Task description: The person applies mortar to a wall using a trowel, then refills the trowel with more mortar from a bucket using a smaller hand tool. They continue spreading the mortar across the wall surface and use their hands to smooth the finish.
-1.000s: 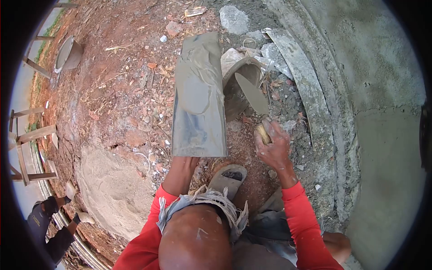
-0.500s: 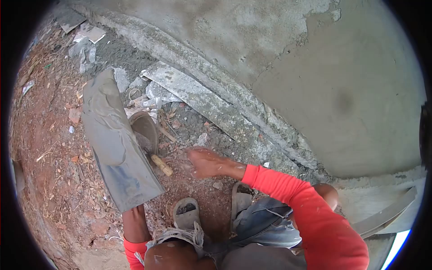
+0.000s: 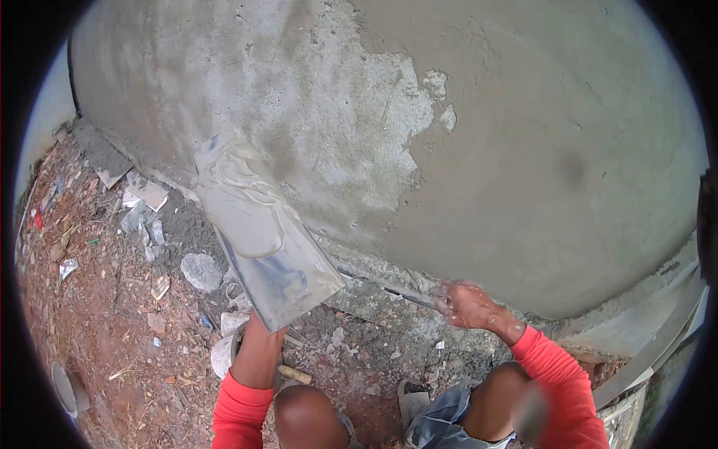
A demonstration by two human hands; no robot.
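Note:
The mortar board [image 3: 288, 280] is held up by my left hand [image 3: 263, 337], whose fingers are hidden beneath it. Wet grey mortar [image 3: 243, 202] lies heaped over the board's far part, while its near end shows bare, smeared metal. My right hand [image 3: 470, 305] is closed beside the foot of the plastered wall [image 3: 523, 187], with grey smears on its fingers. A thin dark edge runs left from those fingers; what they grip is too unclear to name.
A wooden handle [image 3: 294, 374] lies on the ground near my left knee. Broken pieces [image 3: 200, 271] and rubble line the wall's base. At far left stands a bucket [image 3: 69, 389]; a long curved strip [image 3: 643, 363] leans at the right.
The view has tilted up, showing more wall. The board with mortar now overlaps the wall. My right hand has moved right, to the wall's foot.

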